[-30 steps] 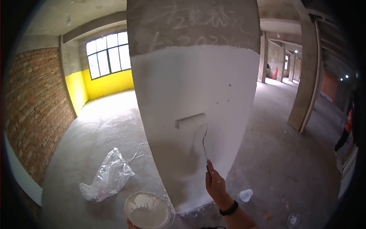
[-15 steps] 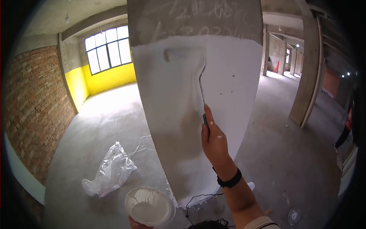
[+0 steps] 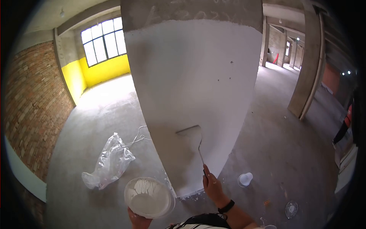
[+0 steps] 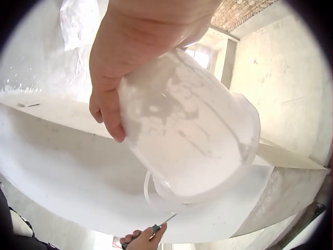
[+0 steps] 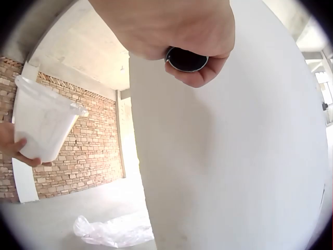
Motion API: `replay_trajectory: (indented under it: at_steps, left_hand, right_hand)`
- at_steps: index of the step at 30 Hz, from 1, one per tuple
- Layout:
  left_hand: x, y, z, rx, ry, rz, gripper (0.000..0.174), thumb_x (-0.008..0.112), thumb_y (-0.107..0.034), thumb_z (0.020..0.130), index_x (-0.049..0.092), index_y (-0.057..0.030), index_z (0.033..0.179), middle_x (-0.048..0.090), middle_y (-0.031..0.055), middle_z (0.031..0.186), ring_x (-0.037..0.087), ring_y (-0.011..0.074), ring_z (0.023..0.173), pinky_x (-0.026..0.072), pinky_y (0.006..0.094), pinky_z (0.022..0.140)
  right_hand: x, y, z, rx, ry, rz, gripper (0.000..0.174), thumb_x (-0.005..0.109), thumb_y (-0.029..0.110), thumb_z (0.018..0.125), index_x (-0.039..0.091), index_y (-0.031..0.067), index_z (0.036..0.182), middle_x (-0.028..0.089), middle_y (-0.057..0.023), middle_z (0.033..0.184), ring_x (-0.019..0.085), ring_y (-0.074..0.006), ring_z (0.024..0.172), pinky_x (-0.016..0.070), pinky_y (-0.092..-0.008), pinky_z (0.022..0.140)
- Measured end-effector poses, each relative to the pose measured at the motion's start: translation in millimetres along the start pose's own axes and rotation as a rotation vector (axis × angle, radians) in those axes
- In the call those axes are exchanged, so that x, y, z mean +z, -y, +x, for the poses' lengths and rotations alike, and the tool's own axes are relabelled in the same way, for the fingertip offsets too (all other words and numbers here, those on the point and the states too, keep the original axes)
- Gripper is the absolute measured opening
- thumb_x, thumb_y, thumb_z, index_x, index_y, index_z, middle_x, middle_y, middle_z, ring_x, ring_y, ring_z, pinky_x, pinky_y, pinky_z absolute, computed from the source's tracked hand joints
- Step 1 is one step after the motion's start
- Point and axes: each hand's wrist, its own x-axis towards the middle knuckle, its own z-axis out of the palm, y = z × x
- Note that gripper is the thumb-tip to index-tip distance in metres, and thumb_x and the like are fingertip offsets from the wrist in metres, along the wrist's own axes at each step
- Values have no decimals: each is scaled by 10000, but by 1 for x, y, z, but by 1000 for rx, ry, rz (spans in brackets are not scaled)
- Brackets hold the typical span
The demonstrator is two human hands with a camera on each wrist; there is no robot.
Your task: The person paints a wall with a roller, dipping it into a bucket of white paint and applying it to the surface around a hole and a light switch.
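Note:
My right hand grips the dark handle of a paint roller, whose head lies against the lower part of a white-coated pillar. In the right wrist view the handle's round dark end shows within the curled fingers of the right hand. A translucent white bucket of white paint is held from below by my left hand. The left wrist view shows the left hand with its fingers round the bucket.
A clear plastic bag lies on the floor left of the pillar, beside thin white cords. Right of the pillar's base are a white cup and a clear lid. Someone in dark trousers is at the far right.
The roller went up near the top of the white area, then came down low on the pillar with my right hand. My left hand still holds the bucket.

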Motion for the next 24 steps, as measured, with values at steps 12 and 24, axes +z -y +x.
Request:
replay_trajectory:
  at_steps: [12,24]
  left_hand:
    - [-10,-3,-7,53,-61,-52,586,337,-503,957,488,-114,1369,545,98,1335,536,315,1222,446,518,1009]
    - [-21,-12,-11,56,-41,-153,600,345,-519,977,439,-123,1419,498,105,1407,486,326,1290,404,553,1057]
  right_hand:
    - [10,23,10,12,110,104,563,575,33,914,409,91,1449,665,-201,983,670,-342,775,543,-381,686]
    - [-68,126,154,-266,-183,70,583,527,24,931,354,119,1480,668,-154,1045,659,-294,731,544,-374,615]
